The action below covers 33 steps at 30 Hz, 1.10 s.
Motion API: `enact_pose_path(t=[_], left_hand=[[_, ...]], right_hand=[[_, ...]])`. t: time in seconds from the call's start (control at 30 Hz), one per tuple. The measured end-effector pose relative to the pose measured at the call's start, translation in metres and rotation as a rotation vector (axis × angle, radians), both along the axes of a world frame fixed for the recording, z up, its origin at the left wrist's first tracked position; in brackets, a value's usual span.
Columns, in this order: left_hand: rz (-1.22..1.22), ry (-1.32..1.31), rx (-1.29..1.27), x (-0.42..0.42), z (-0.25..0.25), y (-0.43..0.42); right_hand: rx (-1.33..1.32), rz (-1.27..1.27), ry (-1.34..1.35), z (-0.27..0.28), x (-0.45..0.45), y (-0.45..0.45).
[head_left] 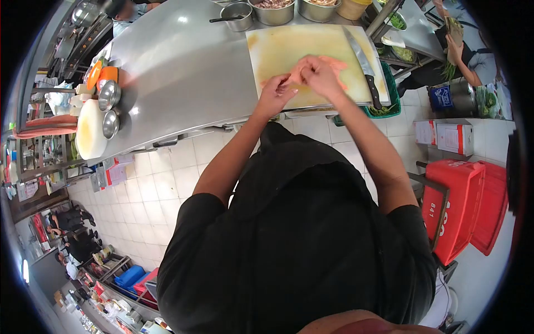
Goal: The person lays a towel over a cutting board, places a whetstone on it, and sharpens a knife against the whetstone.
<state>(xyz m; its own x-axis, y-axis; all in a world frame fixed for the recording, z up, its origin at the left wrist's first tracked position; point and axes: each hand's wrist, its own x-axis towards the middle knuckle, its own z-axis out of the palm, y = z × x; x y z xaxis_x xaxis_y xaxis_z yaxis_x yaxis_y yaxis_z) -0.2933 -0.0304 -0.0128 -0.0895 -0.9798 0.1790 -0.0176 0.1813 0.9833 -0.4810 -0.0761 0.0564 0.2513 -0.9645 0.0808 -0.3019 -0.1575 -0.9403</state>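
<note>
A pale, yellow-stained cutting board (272, 53) lies at the edge of the steel counter. On it is soft-looking orange-pink food (338, 65), perhaps raw meat; its exact kind is not clear. My right hand (318, 77) is over the food, fingers curled down and pinching part of it. At the food's left end, my left hand (273, 97) has curled fingertips touching the edge, with the thumb a little apart. A large knife (361, 55) with a black handle rests along the board's right side, apart from both hands.
Metal pots (272, 12) of cut food stand behind the board. A green crate (392, 92) sits below its right edge. Metal bowls (109, 96) and a round white block (90, 131) are at the left. A red bin (453, 206) stands right; another person's hand (455, 50) holds greens.
</note>
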Motion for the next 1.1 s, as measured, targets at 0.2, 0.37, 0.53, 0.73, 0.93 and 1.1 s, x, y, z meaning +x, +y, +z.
enact_pose_path(t=[0.2,0.37,0.53,0.73,0.93,1.1], left_hand=[[0.156,-0.289,0.028,-0.004,0.007,-0.027],[0.079,-0.3,-0.011,0.031,0.018,-0.05],[0.018,-0.212,-0.025,0.051,0.075,-0.047],[0.022,-0.219,-0.249,0.054,0.191,-0.014],[-0.072,-0.285,-0.277,0.053,0.257,0.031],[0.004,-0.3,-0.295,0.044,0.264,0.048]], right_hand=[[0.121,0.165,-0.037,0.102,-0.007,-0.024],[0.102,0.222,-0.08,0.156,-0.054,-0.039],[-0.061,0.197,-0.046,0.189,-0.111,-0.039],[-0.033,0.028,0.464,0.243,-0.122,0.03],[-0.444,-0.02,0.31,0.241,-0.142,0.082],[-0.385,-0.049,0.046,0.209,-0.164,0.1]])
